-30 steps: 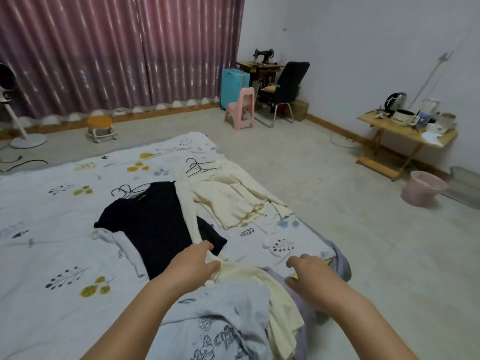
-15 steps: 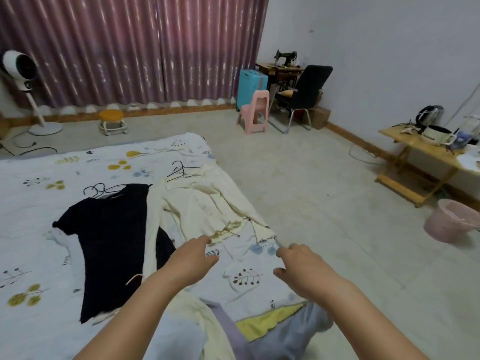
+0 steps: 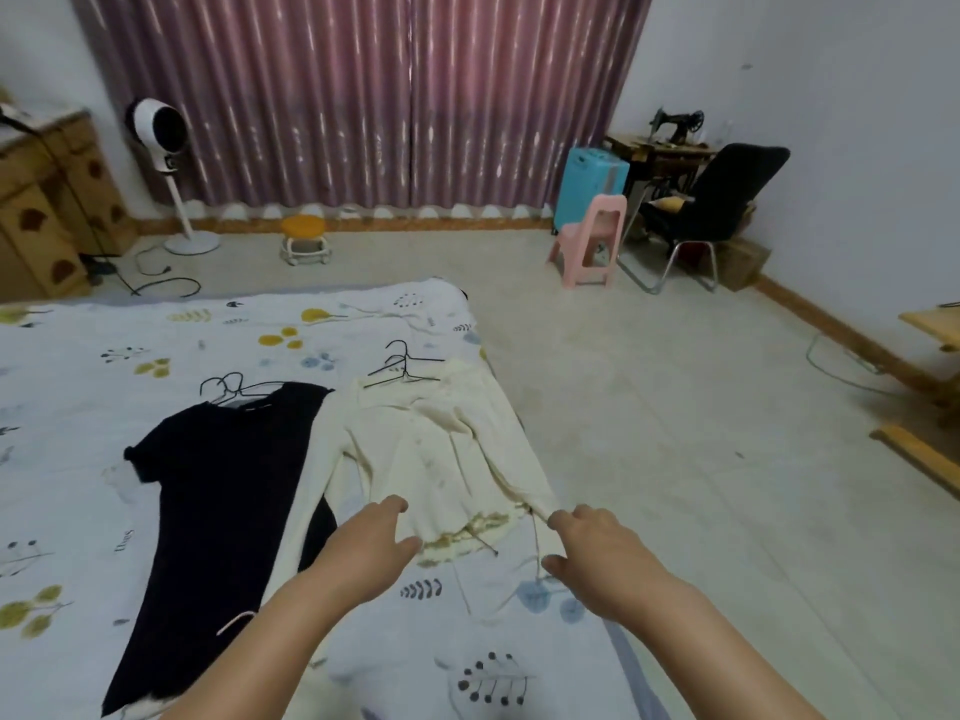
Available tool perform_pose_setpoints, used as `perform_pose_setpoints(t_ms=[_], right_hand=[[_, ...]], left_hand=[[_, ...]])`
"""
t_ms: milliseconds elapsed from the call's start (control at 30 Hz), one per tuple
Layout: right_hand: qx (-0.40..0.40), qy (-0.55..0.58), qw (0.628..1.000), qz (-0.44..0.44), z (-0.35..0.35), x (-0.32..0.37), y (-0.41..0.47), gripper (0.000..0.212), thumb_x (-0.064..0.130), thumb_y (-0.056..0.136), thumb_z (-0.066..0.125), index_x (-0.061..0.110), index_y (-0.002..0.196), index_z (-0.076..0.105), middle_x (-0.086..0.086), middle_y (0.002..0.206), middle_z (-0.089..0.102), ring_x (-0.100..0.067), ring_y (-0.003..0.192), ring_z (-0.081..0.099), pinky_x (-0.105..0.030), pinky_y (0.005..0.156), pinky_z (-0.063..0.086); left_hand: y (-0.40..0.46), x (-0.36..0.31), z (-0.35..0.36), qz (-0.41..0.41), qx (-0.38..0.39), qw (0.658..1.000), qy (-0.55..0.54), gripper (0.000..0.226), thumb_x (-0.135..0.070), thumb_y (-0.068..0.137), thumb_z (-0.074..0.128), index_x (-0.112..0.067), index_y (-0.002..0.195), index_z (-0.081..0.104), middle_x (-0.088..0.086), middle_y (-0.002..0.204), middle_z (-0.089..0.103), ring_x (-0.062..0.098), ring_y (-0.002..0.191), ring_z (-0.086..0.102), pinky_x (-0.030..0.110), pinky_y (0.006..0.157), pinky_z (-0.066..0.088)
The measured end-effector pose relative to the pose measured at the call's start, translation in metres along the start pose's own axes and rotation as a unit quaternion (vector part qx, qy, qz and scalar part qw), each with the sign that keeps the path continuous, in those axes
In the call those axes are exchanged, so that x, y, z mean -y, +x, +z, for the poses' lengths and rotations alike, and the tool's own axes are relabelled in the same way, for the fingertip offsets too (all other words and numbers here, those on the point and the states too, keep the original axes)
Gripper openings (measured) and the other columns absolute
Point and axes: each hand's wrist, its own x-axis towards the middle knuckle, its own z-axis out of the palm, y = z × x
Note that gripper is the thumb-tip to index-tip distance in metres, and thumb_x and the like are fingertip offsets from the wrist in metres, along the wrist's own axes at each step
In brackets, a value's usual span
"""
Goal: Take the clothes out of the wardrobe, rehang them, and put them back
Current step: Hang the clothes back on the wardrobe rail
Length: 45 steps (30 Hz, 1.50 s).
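The cream top (image 3: 441, 459) lies flat on the bed (image 3: 78, 356), long axis running away toward its hangers (image 3: 402, 366), hem directly ahead of both hands, left hand (image 3: 371, 550) and right hand (image 3: 597, 550), fingers apart and empty.

We see a cream top (image 3: 441, 459) lying flat beside a black top (image 3: 228, 491) on the bed, wire hangers (image 3: 402, 366) at both collars.
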Motion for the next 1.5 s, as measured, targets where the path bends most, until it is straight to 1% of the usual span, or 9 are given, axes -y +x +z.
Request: perform_pose_setpoints(t_ms=[467,833,1067,1133,1200,1267,1333,1400,1500], right_hand=[[-0.035,-0.012,0.999,-0.035,-0.012,-0.031,0.270,0.044,0.040,0.099,0.035,0.019,0.138,0.033,-0.003,0.138,0.037,-0.024,0.127,0.036,-0.032,0.097,0.036],[-0.091,-0.037,0.994,-0.037,0.061,-0.032,0.532,0.050,0.039,0.100,0.031,0.015,0.143,0.023,-0.009,0.141,0.032,-0.027,0.130,0.032,-0.035,0.100,0.033],[-0.085,-0.018,0.996,-0.033,0.119,-0.024,0.643,0.057,0.042,0.100,0.029,0.016,0.148,0.013,-0.009,0.157,0.007,-0.027,0.145,0.007,-0.042,0.113,0.019],[-0.086,-0.020,0.995,-0.045,0.126,-0.024,0.663,0.059,0.044,0.099,0.028,0.018,0.149,0.010,-0.005,0.159,0.002,-0.027,0.146,0.001,-0.045,0.115,0.011],[-0.095,-0.017,0.994,-0.046,0.128,-0.023,0.683,0.064,0.049,0.098,0.027,0.019,0.150,0.005,-0.004,0.159,-0.004,-0.027,0.146,-0.005,-0.046,0.116,0.005],[-0.107,-0.023,0.993,-0.033,0.127,-0.024,0.703,0.078,0.057,0.093,0.034,0.017,0.150,-0.002,-0.009,0.158,-0.011,-0.028,0.145,-0.011,-0.048,0.116,0.000],[-0.095,-0.048,0.994,-0.019,0.124,-0.025,0.723,0.100,0.067,0.084,0.044,0.014,0.149,-0.011,-0.014,0.156,-0.018,-0.031,0.144,-0.016,-0.052,0.115,-0.002],[-0.057,-0.051,0.997,-0.014,0.124,-0.028,0.740,0.117,0.073,0.075,0.051,0.013,0.147,-0.019,-0.014,0.155,-0.021,-0.031,0.144,-0.017,-0.056,0.113,-0.002],[-0.003,0.006,1.000,-0.019,0.123,-0.033,0.757,0.121,0.073,0.069,0.059,0.015,0.149,-0.012,-0.010,0.158,-0.001,-0.028,0.145,0.002,-0.057,0.114,0.010]], left_hand=[[0.236,0.017,-0.012,-0.033,-0.063,0.996,0.052,0.048,-0.034,0.099,0.036,-0.021,0.143,0.024,-0.002,0.140,0.037,0.016,0.127,0.039,0.026,0.102,0.035],[0.452,0.102,0.049,-0.108,-0.106,0.974,0.166,0.056,-0.039,0.100,0.025,-0.021,0.149,0.004,0.004,0.158,-0.006,0.023,0.146,0.000,0.038,0.118,0.010],[0.565,0.140,0.086,-0.062,-0.126,0.966,0.218,0.061,-0.048,0.098,0.014,-0.022,0.149,-0.007,0.003,0.157,-0.016,0.025,0.143,-0.020,0.046,0.114,-0.011],[0.582,0.154,0.099,-0.036,-0.114,0.962,0.245,0.065,-0.057,0.094,0.005,-0.024,0.148,-0.009,0.001,0.157,-0.016,0.024,0.143,-0.020,0.047,0.114,-0.014],[0.591,0.165,0.111,-0.014,-0.130,0.962,0.239,0.082,-0.067,0.075,-0.020,-0.029,0.147,-0.014,-0.001,0.156,-0.018,0.022,0.143,-0.021,0.045,0.113,-0.017],[0.594,0.171,0.122,-0.002,-0.145,0.964,0.222,0.100,-0.068,0.054,-0.043,-0.031,0.144,-0.020,-0.004,0.155,-0.022,0.018,0.141,-0.025,0.042,0.110,-0.023],[0.594,0.178,0.128,0.004,-0.166,0.965,0.203,0.097,-0.064,0.050,-0.048,-0.032,0.139,-0.024,-0.009,0.150,-0.025,0.011,0.135,-0.031,0.040,0.107,-0.025],[0.598,0.185,0.132,0.013,-0.191,0.964,0.187,0.089,-0.066,0.064,-0.038,-0.031,0.142,-0.013,-0.007,0.151,-0.015,0.010,0.135,-0.024,0.040,0.109,-0.020],[0.600,0.189,0.134,0.007,-0.201,0.961,0.187,0.070,-0.056,0.093,-0.001,-0.023,0.142,0.036,0.005,0.147,0.037,0.018,0.137,0.021,0.044,0.109,0.008]])
